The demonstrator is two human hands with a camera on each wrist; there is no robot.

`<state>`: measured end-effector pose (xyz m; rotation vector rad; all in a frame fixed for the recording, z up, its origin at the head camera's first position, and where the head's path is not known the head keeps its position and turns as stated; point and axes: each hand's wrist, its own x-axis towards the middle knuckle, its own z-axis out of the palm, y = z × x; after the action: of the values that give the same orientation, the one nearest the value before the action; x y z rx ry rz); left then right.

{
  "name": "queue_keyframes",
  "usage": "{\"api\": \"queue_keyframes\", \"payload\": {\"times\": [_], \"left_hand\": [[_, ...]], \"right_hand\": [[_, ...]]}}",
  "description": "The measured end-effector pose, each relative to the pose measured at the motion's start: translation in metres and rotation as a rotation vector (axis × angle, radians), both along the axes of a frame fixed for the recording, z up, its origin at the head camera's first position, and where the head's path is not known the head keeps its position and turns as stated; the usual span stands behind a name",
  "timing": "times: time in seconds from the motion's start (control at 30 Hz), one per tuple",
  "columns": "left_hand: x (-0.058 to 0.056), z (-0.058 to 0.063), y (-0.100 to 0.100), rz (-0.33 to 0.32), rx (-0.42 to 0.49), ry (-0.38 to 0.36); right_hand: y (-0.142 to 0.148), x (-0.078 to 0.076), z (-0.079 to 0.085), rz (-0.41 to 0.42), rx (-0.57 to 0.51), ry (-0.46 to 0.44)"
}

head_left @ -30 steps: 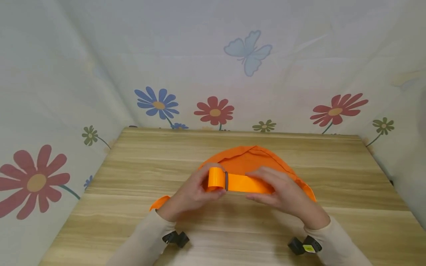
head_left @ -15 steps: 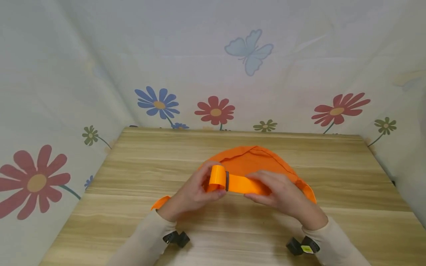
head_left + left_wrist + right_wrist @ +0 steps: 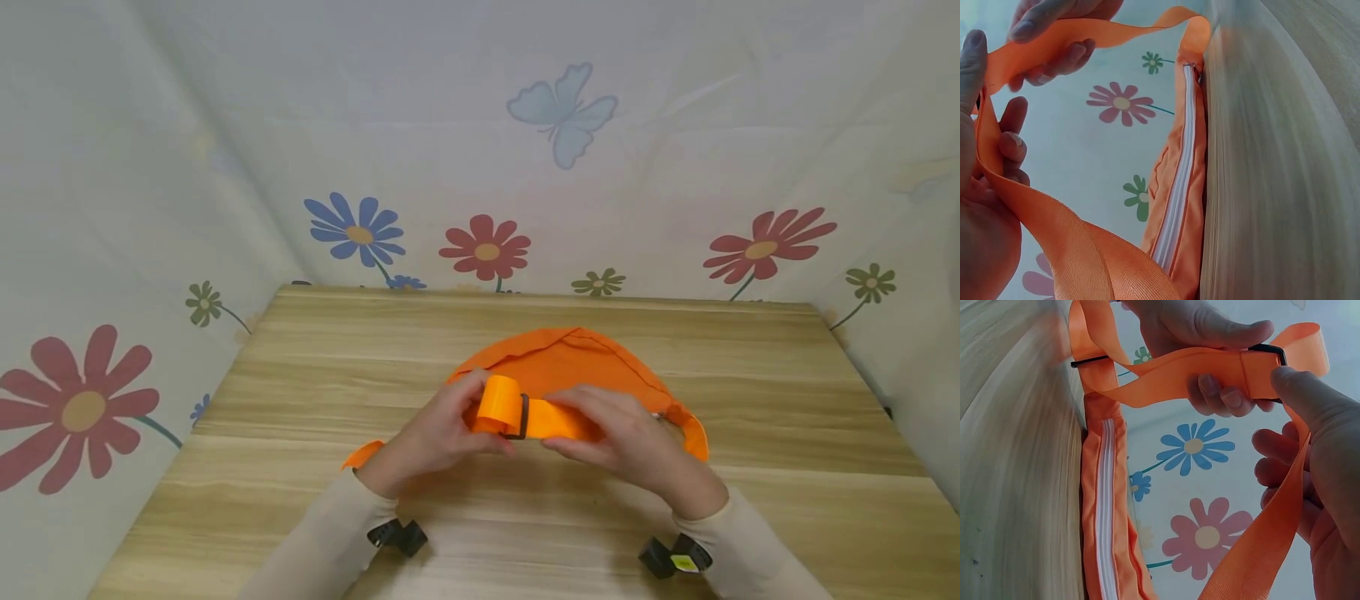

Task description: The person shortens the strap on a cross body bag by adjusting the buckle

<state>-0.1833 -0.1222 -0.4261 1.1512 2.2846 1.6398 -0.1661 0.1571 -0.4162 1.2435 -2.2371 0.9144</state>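
Observation:
An orange waist bag lies on the table, its white zipper visible in both wrist views. Its orange strap is raised in front of the bag, threaded through a black slide buckle. My left hand grips the looped strap just left of this buckle, fingers behind and thumb below. On the other side, my right hand pinches the strap between thumb and fingers; in the right wrist view its thumb touches the buckle's edge. A strap length hangs below each hand in the wrist views.
The wooden table ends at a pale cloth wall printed with flowers and a butterfly. A second black slide piece sits on the strap near the bag's end. An orange strap end shows beside my left wrist.
The buckle and the strap loop have shifted slightly right. My right hand has moved a little left, so the strap stretch showing between buckle and right hand is shorter. The bag stays put.

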Motion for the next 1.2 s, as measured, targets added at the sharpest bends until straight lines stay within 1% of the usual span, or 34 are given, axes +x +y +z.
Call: {"api": "queue_keyframes", "payload": {"times": [0.1, 0.2, 0.27, 0.33, 0.4, 0.43, 0.5, 0.57, 0.67, 0.77, 0.87, 0.93, 1.03, 1.07, 1.2], "left_hand": [[0.001, 0.001, 0.002, 0.028, -0.035, 0.019], [0.003, 0.004, 0.004, 0.047, -0.060, -0.005], [0.004, 0.005, 0.005, 0.049, -0.067, -0.040], [0.005, 0.007, 0.006, 0.057, -0.085, -0.041], [0.006, 0.008, 0.008, 0.062, -0.103, -0.019], [0.006, 0.009, 0.008, 0.064, -0.112, 0.002], [0.006, 0.011, 0.010, 0.074, -0.136, 0.066], [0.006, 0.011, 0.011, 0.074, -0.146, 0.101], [0.006, 0.013, 0.012, 0.069, -0.174, 0.132], [0.006, 0.015, 0.011, 0.063, -0.216, 0.112], [0.006, 0.015, 0.009, 0.069, -0.265, 0.068], [0.005, 0.015, 0.008, 0.075, -0.291, 0.068], [0.005, 0.014, 0.006, 0.088, -0.322, 0.117], [0.006, 0.014, 0.005, 0.090, -0.328, 0.144], [0.006, 0.015, 0.005, 0.098, -0.347, 0.221]], "right_hand": [[-0.003, 0.001, 0.002, 0.006, -0.004, 0.004], [-0.005, 0.001, 0.003, 0.016, -0.009, 0.011], [-0.006, 0.001, 0.003, 0.027, -0.021, 0.020], [-0.007, 0.001, 0.003, 0.032, -0.029, 0.024], [-0.007, 0.001, 0.003, 0.042, -0.041, 0.034], [-0.008, 0.001, 0.003, 0.047, -0.046, 0.039], [-0.009, 0.001, 0.002, 0.050, -0.049, 0.044], [-0.009, 0.001, 0.001, 0.050, -0.044, 0.039], [-0.009, 0.001, 0.000, 0.039, -0.029, 0.023], [-0.008, 0.001, 0.000, 0.029, -0.013, 0.011], [-0.007, 0.001, 0.000, 0.027, -0.008, 0.008], [-0.006, 0.001, 0.000, 0.021, -0.002, 0.005], [-0.005, 0.002, 0.000, 0.011, 0.012, -0.004], [-0.004, 0.002, 0.000, 0.008, 0.017, -0.010], [-0.003, 0.002, 0.000, -0.003, 0.037, -0.054]]}}
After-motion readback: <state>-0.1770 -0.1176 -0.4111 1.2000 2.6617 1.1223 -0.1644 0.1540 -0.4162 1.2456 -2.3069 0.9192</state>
